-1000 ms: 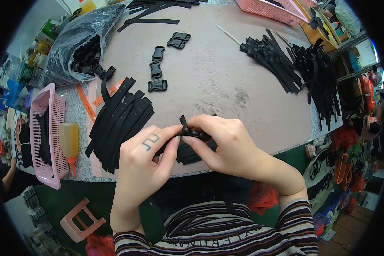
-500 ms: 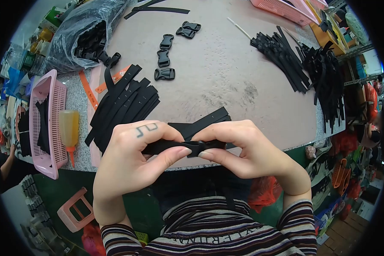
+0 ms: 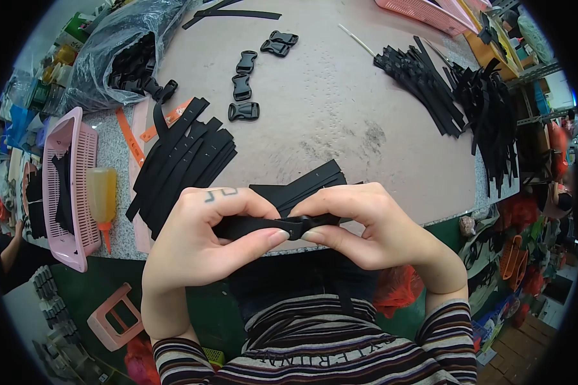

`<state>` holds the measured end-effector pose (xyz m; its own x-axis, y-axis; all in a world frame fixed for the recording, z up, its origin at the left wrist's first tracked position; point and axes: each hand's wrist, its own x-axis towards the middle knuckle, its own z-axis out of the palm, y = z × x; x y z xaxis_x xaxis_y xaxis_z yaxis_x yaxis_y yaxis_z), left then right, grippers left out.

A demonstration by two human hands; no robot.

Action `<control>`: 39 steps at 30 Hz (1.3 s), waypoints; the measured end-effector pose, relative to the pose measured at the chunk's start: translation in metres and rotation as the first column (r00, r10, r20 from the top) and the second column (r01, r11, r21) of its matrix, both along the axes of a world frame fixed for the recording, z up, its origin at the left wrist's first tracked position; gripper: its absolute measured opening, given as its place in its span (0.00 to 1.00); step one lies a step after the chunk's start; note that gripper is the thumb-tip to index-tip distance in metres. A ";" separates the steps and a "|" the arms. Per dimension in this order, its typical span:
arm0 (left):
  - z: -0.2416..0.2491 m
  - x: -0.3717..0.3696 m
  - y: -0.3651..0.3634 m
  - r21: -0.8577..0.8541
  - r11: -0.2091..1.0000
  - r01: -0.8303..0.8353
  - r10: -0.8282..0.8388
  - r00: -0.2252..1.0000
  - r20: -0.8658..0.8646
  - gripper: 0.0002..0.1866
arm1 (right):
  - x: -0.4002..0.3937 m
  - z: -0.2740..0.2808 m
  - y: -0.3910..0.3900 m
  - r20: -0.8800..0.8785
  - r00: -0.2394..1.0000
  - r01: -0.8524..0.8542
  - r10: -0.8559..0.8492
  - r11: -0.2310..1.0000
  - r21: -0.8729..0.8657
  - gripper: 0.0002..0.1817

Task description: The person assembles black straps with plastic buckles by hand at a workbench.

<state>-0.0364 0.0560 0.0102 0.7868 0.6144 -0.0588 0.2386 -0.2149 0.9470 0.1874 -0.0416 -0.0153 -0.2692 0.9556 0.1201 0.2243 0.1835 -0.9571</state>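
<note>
Matt black woven strap (image 3: 250, 226); glossy plastic buckles (image 3: 245, 111); scuffed tabletop (image 3: 340, 115).

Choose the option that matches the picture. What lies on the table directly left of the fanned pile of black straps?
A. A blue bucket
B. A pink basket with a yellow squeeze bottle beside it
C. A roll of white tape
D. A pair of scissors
B: the pink basket sits at the table's left edge, with the yellow squeeze bottle between it and the black straps.

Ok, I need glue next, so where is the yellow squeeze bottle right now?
In the head view the yellow squeeze bottle lies at the table's left edge, nozzle toward the person, between the pink basket and the fanned pile of black straps.
</note>
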 end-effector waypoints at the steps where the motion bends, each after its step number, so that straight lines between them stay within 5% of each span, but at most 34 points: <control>1: 0.002 0.001 0.000 0.023 1.000 -0.003 0.003 1.000 -0.014 0.08 | 0.001 0.002 -0.001 0.010 1.000 0.006 -0.006 1.000 -0.015 0.12; 8: -0.004 0.002 0.003 -0.088 0.996 0.025 -0.024 1.000 0.005 0.08 | -0.004 -0.004 -0.002 -0.009 1.000 0.016 -0.016 0.998 0.060 0.12; 10: -0.008 0.000 0.003 -0.163 0.985 0.049 -0.044 0.999 0.032 0.07 | -0.001 -0.002 -0.002 -0.116 0.993 -0.023 0.011 0.994 -0.104 0.12; 13: -0.007 0.007 0.001 -0.521 0.853 0.019 0.017 0.998 0.065 0.09 | 0.011 0.012 0.000 -0.300 0.953 -0.104 -0.039 0.888 -0.447 0.11; 16: -0.015 0.009 0.007 -0.698 0.714 0.057 0.012 0.996 0.093 0.11 | 0.017 0.004 0.004 -0.164 0.983 -0.136 0.086 0.936 -0.324 0.11; 20: -0.013 0.016 0.008 -0.296 0.937 0.186 -0.212 0.975 -0.059 0.09 | 0.019 0.000 0.003 -0.108 0.986 -0.152 0.125 0.946 -0.286 0.11; 23: -0.025 0.018 -0.009 0.161 0.977 0.139 -0.164 0.974 0.155 0.09 | 0.017 0.005 -0.015 -0.409 0.904 -0.096 -0.127 0.871 -0.483 0.11; 25: -0.037 0.023 -0.037 0.052 0.997 0.049 -0.067 0.896 0.439 0.09 | 0.016 0.001 -0.038 -0.734 0.590 -0.332 -0.336 0.728 -0.600 0.14; 27: -0.040 0.038 -0.068 0.107 0.992 -0.061 0.004 0.883 0.469 0.09 | -0.006 -0.020 -0.068 -0.810 0.420 -0.239 -0.410 0.811 -0.534 0.16; 28: -0.046 0.047 -0.083 0.084 0.991 -0.101 0.051 0.886 0.462 0.09 | -0.004 -0.028 -0.077 -0.738 0.559 -0.152 -0.377 0.829 -0.539 0.21; 29: -0.051 0.053 -0.093 0.060 0.988 -0.142 0.100 0.887 0.451 0.10 | 0.000 -0.025 -0.082 -0.740 0.515 -0.068 -0.432 0.840 -0.538 0.19; 31: -0.050 0.058 -0.073 -0.012 0.988 0.152 -0.143 0.949 0.282 0.12 | 0.010 -0.015 -0.083 -0.746 0.416 0.096 -0.521 0.840 -0.533 0.14; 33: -0.048 0.059 -0.053 0.111 0.993 -0.029 0.017 0.994 0.111 0.13 | 0.042 -0.012 -0.087 -0.781 0.387 0.133 -0.491 0.868 -0.479 0.16; 35: -0.061 0.059 -0.026 0.449 0.878 -0.166 0.215 0.975 -0.059 0.14 | 0.068 -0.006 -0.084 -0.731 0.495 0.049 -0.469 0.855 -0.516 0.15; 39: -0.077 0.070 -0.015 0.491 0.865 -0.104 0.215 0.961 -0.176 0.12 | 0.051 -0.011 -0.057 -0.569 0.659 0.031 -0.492 0.773 -0.633 0.16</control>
<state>0.0337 0.0414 -0.0664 0.6769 0.7274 0.1130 0.4955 -0.5638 0.6608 0.2386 -0.0986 -0.0268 -0.0570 0.9196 -0.3888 -0.5660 -0.3506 -0.7462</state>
